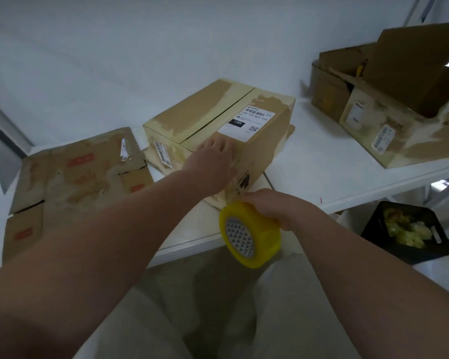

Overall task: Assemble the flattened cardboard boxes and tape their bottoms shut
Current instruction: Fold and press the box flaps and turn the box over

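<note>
An assembled cardboard box (pixel 213 115) stands bottom-up on the white table (pixel 316 167), its two flaps meeting along a centre seam, a white shipping label on the near flap. My left hand (pixel 213 161) lies flat on the box's near top edge, pressing it down. My right hand (pixel 267 207) grips a roll of yellow tape (pixel 249 238) at the box's near lower corner, over the table's front edge. Whether tape runs from the roll to the box is hard to tell. A flattened cardboard box (pixel 75 174) lies on the table to the left.
An opened cardboard box (pixel 389 104) with raised flaps sits at the back right of the table. Below the table's right end stands a black bin (pixel 410 230) holding crumpled yellowish tape. A white wall rises behind the table.
</note>
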### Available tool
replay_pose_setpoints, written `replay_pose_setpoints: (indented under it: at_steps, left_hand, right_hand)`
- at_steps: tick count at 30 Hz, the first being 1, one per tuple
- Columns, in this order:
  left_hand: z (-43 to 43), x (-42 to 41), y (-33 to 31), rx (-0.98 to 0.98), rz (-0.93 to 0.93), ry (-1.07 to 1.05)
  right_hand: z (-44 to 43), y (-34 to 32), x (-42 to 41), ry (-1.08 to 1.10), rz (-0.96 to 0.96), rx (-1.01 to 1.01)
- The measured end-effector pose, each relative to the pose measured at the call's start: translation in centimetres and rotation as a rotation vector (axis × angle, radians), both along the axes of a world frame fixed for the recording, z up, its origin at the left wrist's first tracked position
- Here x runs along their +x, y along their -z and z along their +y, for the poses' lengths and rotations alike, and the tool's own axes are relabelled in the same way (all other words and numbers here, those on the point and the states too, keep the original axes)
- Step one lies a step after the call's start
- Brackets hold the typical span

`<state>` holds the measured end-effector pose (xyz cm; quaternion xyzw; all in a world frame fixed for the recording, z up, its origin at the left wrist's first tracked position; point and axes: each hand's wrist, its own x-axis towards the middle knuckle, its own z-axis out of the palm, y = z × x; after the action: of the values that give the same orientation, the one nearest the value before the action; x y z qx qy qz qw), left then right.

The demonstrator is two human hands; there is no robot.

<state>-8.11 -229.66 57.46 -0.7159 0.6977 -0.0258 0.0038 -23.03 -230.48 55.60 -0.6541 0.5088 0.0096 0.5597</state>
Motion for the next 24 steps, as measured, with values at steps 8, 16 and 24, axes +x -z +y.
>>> replay_pose_setpoints:
  at_steps: [8,16,24]
  left_hand:
    - [-1.2,1.6,-0.3,0.051,-0.077,0.168]
    - [-1.1,2.1,0.4,-0.008,-0.062,0.152]
    - [0.3,1.1,-0.6,-0.06,0.047,0.034]
  right_hand:
    - [0.3,0.2,0.9,0.094,-0.149,0.157]
    - [0.3,0.4,2.5,0.152,-0.16,0.144]
    - [1.0,0.7,4.2,0.182,-0.058,-0.013]
